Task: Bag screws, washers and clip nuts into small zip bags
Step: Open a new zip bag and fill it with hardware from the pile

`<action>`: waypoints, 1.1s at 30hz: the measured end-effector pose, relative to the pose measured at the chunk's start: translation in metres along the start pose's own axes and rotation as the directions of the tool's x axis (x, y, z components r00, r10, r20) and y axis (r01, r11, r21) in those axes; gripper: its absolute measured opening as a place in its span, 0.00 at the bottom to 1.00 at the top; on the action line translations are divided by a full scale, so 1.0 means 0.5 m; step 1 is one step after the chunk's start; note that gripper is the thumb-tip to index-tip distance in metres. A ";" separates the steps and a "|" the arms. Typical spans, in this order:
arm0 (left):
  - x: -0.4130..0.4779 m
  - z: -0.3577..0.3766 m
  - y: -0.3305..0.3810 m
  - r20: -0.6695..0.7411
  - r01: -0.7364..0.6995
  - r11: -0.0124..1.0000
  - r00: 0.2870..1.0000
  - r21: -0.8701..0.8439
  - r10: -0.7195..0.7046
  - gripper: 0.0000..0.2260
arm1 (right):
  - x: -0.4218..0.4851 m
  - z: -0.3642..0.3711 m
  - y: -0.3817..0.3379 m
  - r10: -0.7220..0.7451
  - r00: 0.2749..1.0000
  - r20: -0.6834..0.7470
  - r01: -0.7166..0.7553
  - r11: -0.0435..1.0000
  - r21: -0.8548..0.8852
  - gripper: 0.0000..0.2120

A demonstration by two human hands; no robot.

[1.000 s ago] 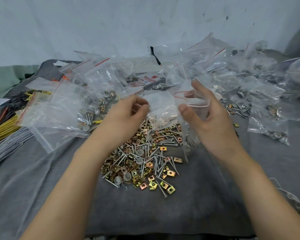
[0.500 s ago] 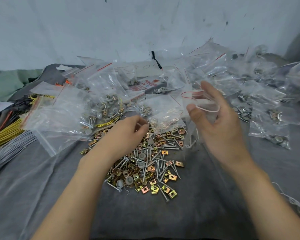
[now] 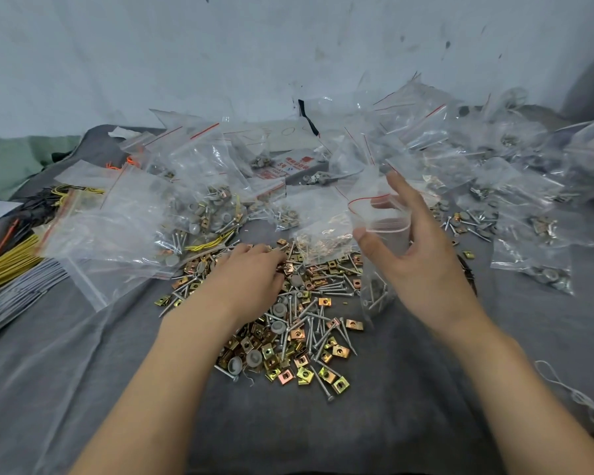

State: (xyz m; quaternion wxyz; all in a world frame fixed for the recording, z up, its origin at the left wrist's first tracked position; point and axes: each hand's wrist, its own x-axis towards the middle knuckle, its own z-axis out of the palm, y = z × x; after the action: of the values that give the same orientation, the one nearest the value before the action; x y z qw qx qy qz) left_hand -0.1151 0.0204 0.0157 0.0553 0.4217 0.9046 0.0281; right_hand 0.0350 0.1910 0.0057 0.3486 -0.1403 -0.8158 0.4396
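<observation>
The clip nuts (image 3: 288, 375) in the near pile shine gold, yellow and copper. The screws (image 3: 333, 287) are silver. The washers (image 3: 254, 358) are dull grey. The zip bag (image 3: 381, 214) on the right is see-through with a thin red line. The cloth (image 3: 391, 423) is dark grey. On the left are yellow wires (image 3: 11, 258) and grey wires (image 3: 24, 289).

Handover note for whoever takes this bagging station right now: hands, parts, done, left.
Left hand: down on the loose pile of hardware; any grip is hidden.
Right hand: holds a zip bag open at the pile's right edge, a few screws inside.
Done: filled bags lie to the right and behind.
Left: top up this bag, seal it, bag the pile.
</observation>
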 end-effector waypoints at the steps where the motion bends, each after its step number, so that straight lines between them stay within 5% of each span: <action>1: 0.000 0.002 0.001 0.013 -0.008 1.000 1.000 -0.014 0.008 0.19 | -0.001 0.001 0.001 0.002 1.000 0.005 -0.002 1.000 -0.004 0.36; 13: 0.012 -0.003 0.004 0.103 -0.044 0.998 0.993 -0.052 0.049 0.22 | -0.001 -0.001 0.001 0.008 1.000 -0.004 -0.008 1.000 -0.021 0.37; 23: 0.036 -0.015 0.011 0.096 -0.050 0.993 0.994 -0.105 0.060 0.10 | 0.007 -0.011 0.015 -0.030 0.999 -0.021 0.029 0.999 -0.042 0.34; 33: 0.034 -0.011 -0.021 0.064 -0.067 0.970 0.994 -0.233 0.084 0.10 | 0.009 -0.013 0.022 -0.020 1.000 -0.011 0.019 0.999 -0.034 0.34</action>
State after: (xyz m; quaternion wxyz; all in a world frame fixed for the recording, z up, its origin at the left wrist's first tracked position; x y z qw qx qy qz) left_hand -0.1347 0.0267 0.0187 0.1358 0.4474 0.8759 0.1193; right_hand 0.0357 0.2039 0.0009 0.3550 -0.1407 -0.8226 0.4213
